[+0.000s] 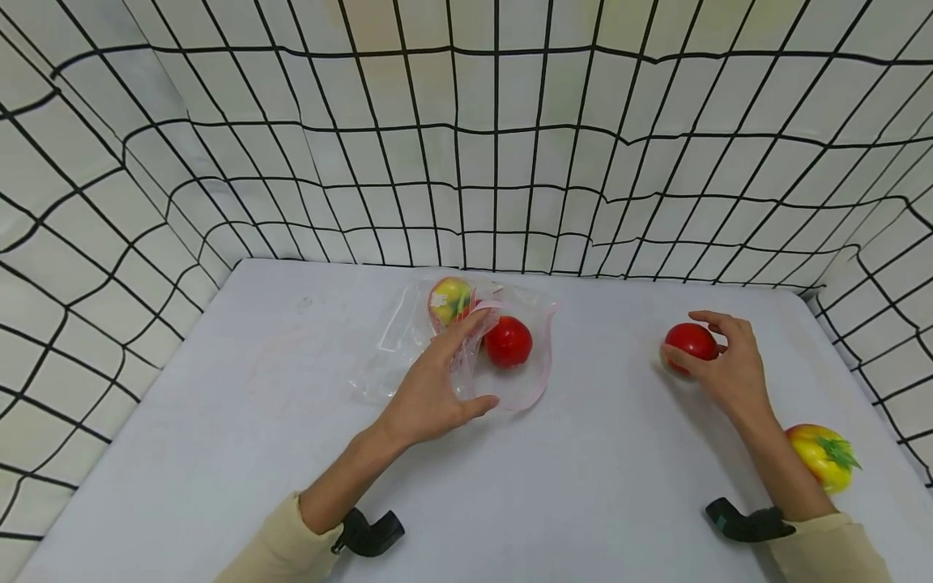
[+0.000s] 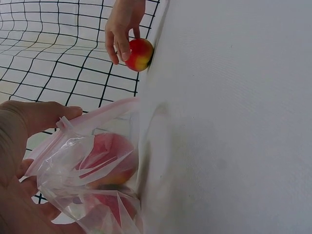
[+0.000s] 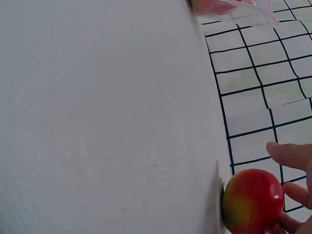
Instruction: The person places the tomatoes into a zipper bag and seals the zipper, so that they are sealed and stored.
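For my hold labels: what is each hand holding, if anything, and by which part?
The left hand holds the clear bag by its pink rim. The right hand curves round the red fruit outside the bag; whether it grips cannot be told.

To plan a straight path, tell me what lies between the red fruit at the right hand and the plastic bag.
Bare white tabletop lies between the red fruit and the plastic bag; the head view shows it.
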Demonstrator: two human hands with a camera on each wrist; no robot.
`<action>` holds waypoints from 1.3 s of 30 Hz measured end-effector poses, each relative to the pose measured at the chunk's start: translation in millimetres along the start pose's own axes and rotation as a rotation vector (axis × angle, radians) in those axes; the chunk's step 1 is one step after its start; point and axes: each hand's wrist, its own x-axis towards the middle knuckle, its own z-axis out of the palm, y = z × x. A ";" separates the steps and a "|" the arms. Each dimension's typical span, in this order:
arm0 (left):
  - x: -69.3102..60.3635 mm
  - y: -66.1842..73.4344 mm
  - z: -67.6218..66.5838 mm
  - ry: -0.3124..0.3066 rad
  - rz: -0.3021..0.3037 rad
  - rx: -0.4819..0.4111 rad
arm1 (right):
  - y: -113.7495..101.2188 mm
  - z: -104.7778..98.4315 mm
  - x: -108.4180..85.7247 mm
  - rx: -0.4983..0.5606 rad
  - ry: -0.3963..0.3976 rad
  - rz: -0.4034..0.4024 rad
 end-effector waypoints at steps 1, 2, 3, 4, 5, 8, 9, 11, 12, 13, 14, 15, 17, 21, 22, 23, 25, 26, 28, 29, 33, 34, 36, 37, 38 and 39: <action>-0.1 -0.1 0.1 0.000 -0.001 -0.001 | 0.9 0.1 0.0 0.003 -0.003 0.002; -0.2 -0.2 0.2 -0.001 -0.001 -0.003 | 1.9 0.2 -0.2 0.007 -0.007 0.005; -0.3 -0.3 0.4 -0.002 -0.003 -0.004 | 2.9 0.3 -0.3 0.007 -0.012 0.006; -0.4 -0.4 0.5 -0.004 -0.005 -0.005 | 3.8 0.4 -0.6 0.010 -0.018 0.011; -0.4 -0.4 0.7 -0.004 -0.007 -0.006 | 4.6 0.6 -0.7 0.012 -0.025 0.017; -0.6 -0.5 1.2 -0.004 -0.011 -0.008 | 6.6 1.5 -1.2 0.012 -0.047 0.028; -0.7 -0.5 1.4 -0.004 -0.012 -0.008 | 7.2 1.8 -1.4 0.009 -0.055 0.028; -0.7 -0.5 1.7 -0.002 -0.013 -0.012 | 8.2 2.5 -1.9 0.007 -0.068 0.022; -0.7 -0.5 1.8 -0.002 -0.013 -0.015 | 8.6 2.9 -2.1 0.007 -0.072 0.018; -0.8 -0.4 2.0 -0.003 -0.014 -0.019 | 8.9 3.3 -2.5 0.005 -0.075 0.014; -1.0 -0.3 2.1 -0.005 -0.016 -0.023 | 9.1 3.6 -2.8 0.004 -0.079 0.010; -1.3 -0.3 2.2 -0.005 -0.019 -0.025 | 9.2 4.0 -3.1 0.002 -0.082 0.006; -1.9 -0.2 2.3 -0.005 -0.023 -0.025 | 8.9 4.8 -3.6 0.005 -0.087 0.003; -2.8 0.2 2.1 -0.002 -0.025 -0.017 | 8.0 6.6 -3.7 0.025 -0.095 0.019; -2.9 0.2 2.1 -0.001 -0.024 -0.016 | 7.6 7.1 -3.7 0.035 -0.097 0.028; -2.9 0.4 2.0 0.000 -0.023 -0.016 | 7.3 7.6 -3.8 0.044 -0.100 0.038; -2.5 0.7 2.0 -0.001 -0.023 -0.018 | 6.4 8.5 -4.1 0.068 -0.110 0.061; -2.2 0.8 2.0 -0.001 -0.022 -0.020 | 5.7 8.9 -4.4 0.081 -0.116 0.069; -1.8 1.2 2.0 -0.002 -0.021 -0.022 | 3.6 10.1 -5.2 0.114 -0.125 0.072; -1.8 1.3 1.9 -0.003 -0.022 -0.023 | 2.3 10.8 -5.8 0.128 -0.130 0.069; -1.9 1.2 1.7 -0.002 -0.022 -0.019 | -4.5 14.2 -9.4 0.161 -0.147 0.028; -2.0 1.1 1.6 -0.002 -0.023 -0.017 | -6.5 15.0 -10.5 0.162 -0.150 0.016; -2.0 1.0 1.6 -0.001 -0.023 -0.013 | -10.2 16.6 -12.6 0.160 -0.156 -0.006; -2.1 1.0 1.5 0.000 -0.024 -0.011 | -11.9 17.6 -13.4 0.156 -0.155 -0.017; -2.1 1.1 1.4 0.000 -0.024 -0.008 | -13.7 18.5 -14.3 0.155 -0.156 -0.029; -2.1 1.3 1.3 0.001 -0.024 -0.007 | -15.5 19.7 -15.2 0.153 -0.156 -0.042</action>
